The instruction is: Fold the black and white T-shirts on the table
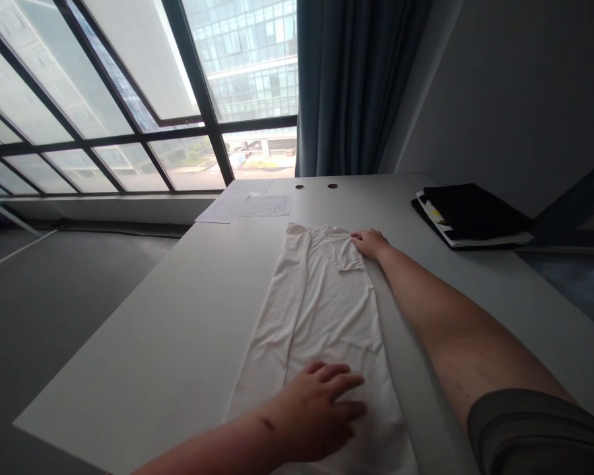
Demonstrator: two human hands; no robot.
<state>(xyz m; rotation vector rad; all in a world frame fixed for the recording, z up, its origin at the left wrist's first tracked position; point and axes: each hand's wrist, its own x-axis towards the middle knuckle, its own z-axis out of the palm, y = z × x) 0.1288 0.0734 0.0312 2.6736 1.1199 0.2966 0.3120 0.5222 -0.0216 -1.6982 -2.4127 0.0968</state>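
Nearest, left hand (pixel 321 412) over lower part of white garment (pixel 334 310), fingers spread, grip open; can't tell if the palm touches cloth. Garment lies lengthwise on the white table (pixel 178 330), folded into a long strip, lengthwise fold along its left part, wrinkles across the middle. Farther up, right hand (pixel 371 244) at garment's far right corner, fingertips on the edge; can't tell whether they pinch it. Small bunched flap just beside that hand. Beyond, to the right, black folder (pixel 475 211) with papers inside; to the left, loose paper sheets (pixel 264 205) near the far edge. Two round holes between them. Behind: blue curtain (pixel 356 86), windows (pixel 247 59).
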